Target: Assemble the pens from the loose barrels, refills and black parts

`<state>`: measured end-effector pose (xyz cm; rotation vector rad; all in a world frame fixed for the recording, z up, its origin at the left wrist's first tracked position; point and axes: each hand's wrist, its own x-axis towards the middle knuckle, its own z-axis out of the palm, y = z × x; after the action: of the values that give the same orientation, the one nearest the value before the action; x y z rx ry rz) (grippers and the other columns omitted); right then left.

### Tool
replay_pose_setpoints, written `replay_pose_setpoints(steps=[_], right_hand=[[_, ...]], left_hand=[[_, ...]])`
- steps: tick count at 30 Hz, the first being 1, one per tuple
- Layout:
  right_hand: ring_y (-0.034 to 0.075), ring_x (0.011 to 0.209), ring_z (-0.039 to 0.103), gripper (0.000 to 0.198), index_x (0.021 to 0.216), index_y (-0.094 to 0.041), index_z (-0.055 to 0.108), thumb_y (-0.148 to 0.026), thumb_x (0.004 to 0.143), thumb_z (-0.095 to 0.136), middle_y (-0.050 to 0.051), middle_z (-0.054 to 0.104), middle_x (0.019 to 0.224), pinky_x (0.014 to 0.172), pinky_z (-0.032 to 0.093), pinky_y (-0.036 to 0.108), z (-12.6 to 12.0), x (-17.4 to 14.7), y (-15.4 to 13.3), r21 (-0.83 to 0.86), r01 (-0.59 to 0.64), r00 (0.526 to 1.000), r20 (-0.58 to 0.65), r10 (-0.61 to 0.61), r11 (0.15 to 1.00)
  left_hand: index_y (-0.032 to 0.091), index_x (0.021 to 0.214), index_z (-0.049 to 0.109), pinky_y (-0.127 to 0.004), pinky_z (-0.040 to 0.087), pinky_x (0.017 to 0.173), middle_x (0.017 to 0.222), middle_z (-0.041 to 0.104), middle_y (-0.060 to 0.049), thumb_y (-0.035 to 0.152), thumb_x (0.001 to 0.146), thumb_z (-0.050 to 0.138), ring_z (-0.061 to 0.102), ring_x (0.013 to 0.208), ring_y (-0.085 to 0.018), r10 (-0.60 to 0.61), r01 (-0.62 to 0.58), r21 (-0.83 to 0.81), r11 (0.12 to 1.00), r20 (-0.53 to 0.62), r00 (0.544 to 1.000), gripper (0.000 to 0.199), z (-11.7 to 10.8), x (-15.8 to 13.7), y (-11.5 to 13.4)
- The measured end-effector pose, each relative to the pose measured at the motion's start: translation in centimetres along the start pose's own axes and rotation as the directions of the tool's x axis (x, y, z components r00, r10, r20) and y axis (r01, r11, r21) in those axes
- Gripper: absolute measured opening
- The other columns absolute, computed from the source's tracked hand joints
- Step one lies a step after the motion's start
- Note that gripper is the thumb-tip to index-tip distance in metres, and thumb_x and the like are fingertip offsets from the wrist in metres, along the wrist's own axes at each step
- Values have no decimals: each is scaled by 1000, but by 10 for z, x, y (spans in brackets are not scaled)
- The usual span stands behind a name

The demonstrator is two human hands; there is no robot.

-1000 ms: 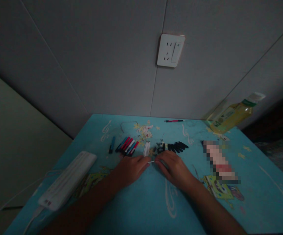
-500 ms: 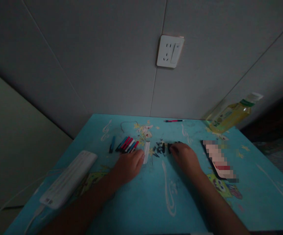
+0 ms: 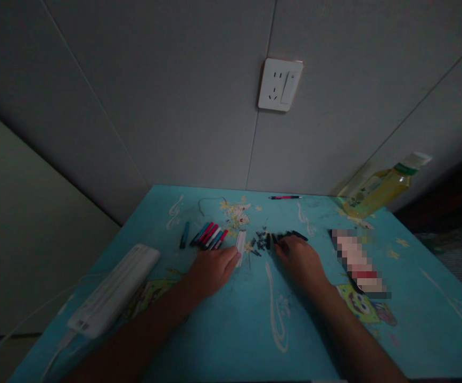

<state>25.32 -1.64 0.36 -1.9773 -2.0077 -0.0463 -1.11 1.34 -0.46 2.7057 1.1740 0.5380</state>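
Observation:
My left hand point(image 3: 215, 270) rests on the table with its fingers curled together, the tips against the near left side of several thin white sticks point(image 3: 240, 246). Whatever lies inside those fingers is hidden. Beyond it lies a row of pens or markers point(image 3: 211, 235) in red, blue and white with dark ends, and a single blue one point(image 3: 184, 235) sits apart to their left. On the right, my right hand point(image 3: 300, 260) is closed, its fingertips pinching a small black piece point(image 3: 275, 239). Small dark bits point(image 3: 261, 242) are scattered between the hands, and more black pieces point(image 3: 297, 234) lie behind the right hand.
A white power strip point(image 3: 115, 290) with a cable lies at the left. Toward the back are a red and black pen point(image 3: 286, 197) and a bottle of yellow liquid point(image 3: 378, 189). A blurred-out flat item point(image 3: 359, 260) lies at the right. A wall with a socket point(image 3: 281, 85) bounds the table.
My right hand's fingertips have shifted slightly left, toward the dark bits, uncovering more black pieces behind. The left hand has barely moved. The view has shifted a little.

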Motion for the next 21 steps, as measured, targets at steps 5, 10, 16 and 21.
replay_pose_setpoints(steps=[5,10,16,21], right_hand=[[21,75,64,20,89,-20,69,-34,94,55,8,69,83,66,42,30,-3,0,0,5,-45,998,-53,45,999],[22,78,63,21,89,-20,68,-35,94,54,8,69,85,67,42,31,-3,-1,1,-16,-57,997,-52,56,998],[22,76,64,20,90,-20,68,-35,94,56,9,69,87,65,42,31,-2,-3,-1,-55,-63,995,-81,58,996],[23,76,63,19,87,-21,67,-35,93,57,8,68,84,63,41,32,0,-4,-1,-63,-56,997,-63,52,996]], left_hand=[[21,90,59,-25,35,55,64,62,0,34,103,34,62,60,-15,-27,27,-9,1000,12,1000,31,0,1,-1],[22,103,60,-25,39,60,69,66,-1,34,103,34,64,65,-16,-27,27,-49,998,9,1000,28,2,0,-3],[22,100,60,-25,42,66,80,68,-1,32,103,36,65,74,-15,9,-8,-80,997,14,1000,27,2,-1,-3],[21,95,60,-25,43,68,81,67,-1,31,102,36,64,75,-15,28,-25,-100,995,24,999,27,-2,-1,1]])
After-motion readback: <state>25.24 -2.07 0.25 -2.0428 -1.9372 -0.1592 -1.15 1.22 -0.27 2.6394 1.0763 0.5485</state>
